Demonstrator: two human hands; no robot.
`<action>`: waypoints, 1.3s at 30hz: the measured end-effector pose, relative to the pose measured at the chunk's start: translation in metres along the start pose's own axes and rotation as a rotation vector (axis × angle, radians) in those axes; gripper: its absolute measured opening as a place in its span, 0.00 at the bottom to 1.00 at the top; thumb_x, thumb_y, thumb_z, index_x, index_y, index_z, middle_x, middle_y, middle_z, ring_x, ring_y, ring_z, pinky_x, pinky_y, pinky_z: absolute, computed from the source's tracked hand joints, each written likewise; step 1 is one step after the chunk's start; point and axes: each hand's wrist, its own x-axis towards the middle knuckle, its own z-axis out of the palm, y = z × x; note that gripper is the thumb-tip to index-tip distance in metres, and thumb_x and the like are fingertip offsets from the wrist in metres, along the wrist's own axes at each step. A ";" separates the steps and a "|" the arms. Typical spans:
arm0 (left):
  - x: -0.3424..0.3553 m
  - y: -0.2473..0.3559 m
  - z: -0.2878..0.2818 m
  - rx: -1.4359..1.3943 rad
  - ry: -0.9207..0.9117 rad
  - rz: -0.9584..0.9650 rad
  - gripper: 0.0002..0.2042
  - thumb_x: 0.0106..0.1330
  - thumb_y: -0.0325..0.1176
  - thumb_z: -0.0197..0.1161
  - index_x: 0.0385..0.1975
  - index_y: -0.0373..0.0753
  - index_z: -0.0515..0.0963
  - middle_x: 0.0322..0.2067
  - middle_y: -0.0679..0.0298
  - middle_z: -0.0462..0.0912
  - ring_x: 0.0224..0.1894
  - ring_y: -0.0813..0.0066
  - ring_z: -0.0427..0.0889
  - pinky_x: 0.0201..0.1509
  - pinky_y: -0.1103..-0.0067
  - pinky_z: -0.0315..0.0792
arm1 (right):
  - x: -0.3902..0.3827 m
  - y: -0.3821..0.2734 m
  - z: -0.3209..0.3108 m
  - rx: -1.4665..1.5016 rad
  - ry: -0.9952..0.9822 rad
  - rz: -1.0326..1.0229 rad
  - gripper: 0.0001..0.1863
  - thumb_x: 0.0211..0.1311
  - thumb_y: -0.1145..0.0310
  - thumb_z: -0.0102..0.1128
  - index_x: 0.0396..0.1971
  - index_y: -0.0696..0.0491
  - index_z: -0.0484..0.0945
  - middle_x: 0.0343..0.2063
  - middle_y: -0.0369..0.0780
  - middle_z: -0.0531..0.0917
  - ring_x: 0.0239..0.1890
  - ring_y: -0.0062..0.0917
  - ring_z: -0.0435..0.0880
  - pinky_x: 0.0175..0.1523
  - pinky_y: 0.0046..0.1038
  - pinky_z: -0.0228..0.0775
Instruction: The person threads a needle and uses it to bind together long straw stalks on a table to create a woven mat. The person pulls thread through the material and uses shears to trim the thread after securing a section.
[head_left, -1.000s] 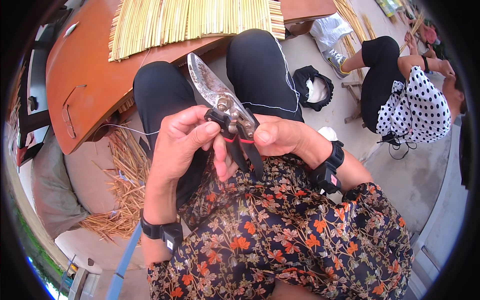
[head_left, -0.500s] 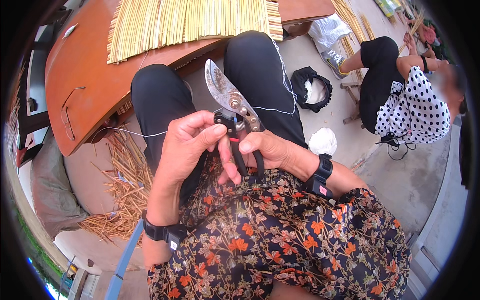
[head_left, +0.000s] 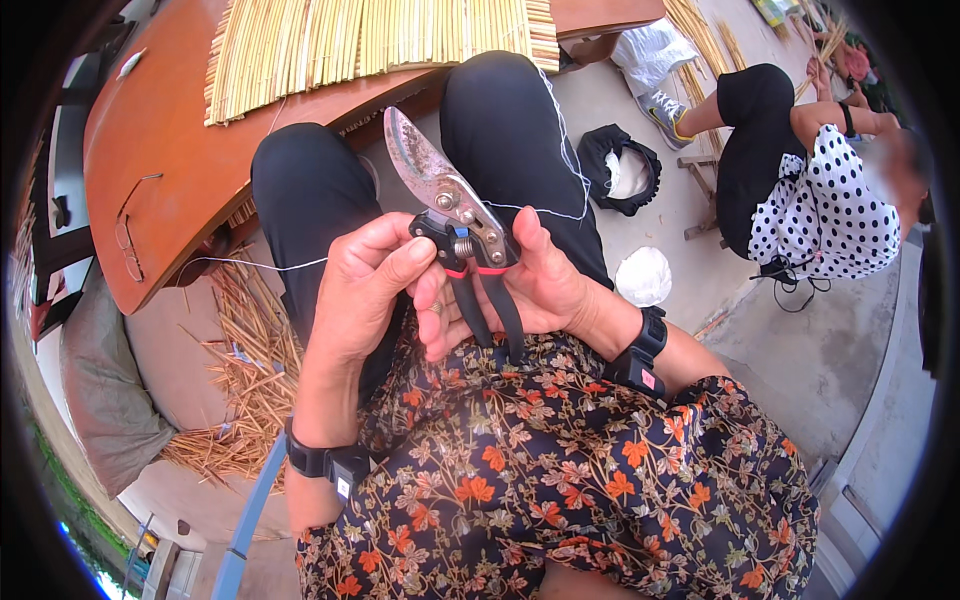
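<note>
Pruning shears (head_left: 470,230) with rusty blades and black-and-red handles are held upright over my lap. My left hand (head_left: 370,285) pinches their black catch near the spring between thumb and fingers. My right hand (head_left: 548,285) holds the handles loosely from beneath, its thumb raised away from them and its fingertips partly hidden. White string (head_left: 264,265) runs behind the shears and across my dark trousers.
Beyond my knees, a reed mat (head_left: 380,45) lies on the orange table (head_left: 150,200) beside eyeglasses (head_left: 128,230). Straw scraps (head_left: 240,380) lie at left. At right are a black bag (head_left: 620,170), white bundle (head_left: 643,277) and seated person in polka dots (head_left: 820,210).
My right thumb has lifted off the shears and now points upward. The shears have shifted slightly and their handles show more; my left hand still pinches them.
</note>
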 end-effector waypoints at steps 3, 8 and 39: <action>0.000 -0.002 -0.001 -0.017 -0.005 -0.009 0.08 0.69 0.32 0.58 0.36 0.33 0.76 0.19 0.66 0.78 0.17 0.84 0.74 0.23 0.87 0.67 | 0.000 -0.002 -0.001 -0.070 -0.016 -0.006 0.46 0.58 0.31 0.49 0.54 0.65 0.69 0.47 0.54 0.79 0.50 0.39 0.81 0.59 0.40 0.71; -0.001 -0.005 -0.004 0.031 -0.044 -0.007 0.09 0.68 0.35 0.59 0.36 0.35 0.77 0.20 0.66 0.79 0.24 0.88 0.71 0.31 0.87 0.64 | -0.006 -0.012 0.005 -0.169 0.052 0.052 0.33 0.59 0.47 0.58 0.51 0.63 0.71 0.44 0.54 0.80 0.45 0.39 0.83 0.54 0.37 0.76; -0.013 0.000 -0.001 0.302 0.146 0.043 0.10 0.66 0.33 0.62 0.41 0.33 0.78 0.27 0.67 0.79 0.29 0.84 0.76 0.34 0.85 0.71 | -0.013 -0.004 0.027 -0.672 0.555 -0.014 0.18 0.63 0.60 0.60 0.46 0.58 0.75 0.29 0.36 0.79 0.29 0.18 0.81 0.33 0.23 0.77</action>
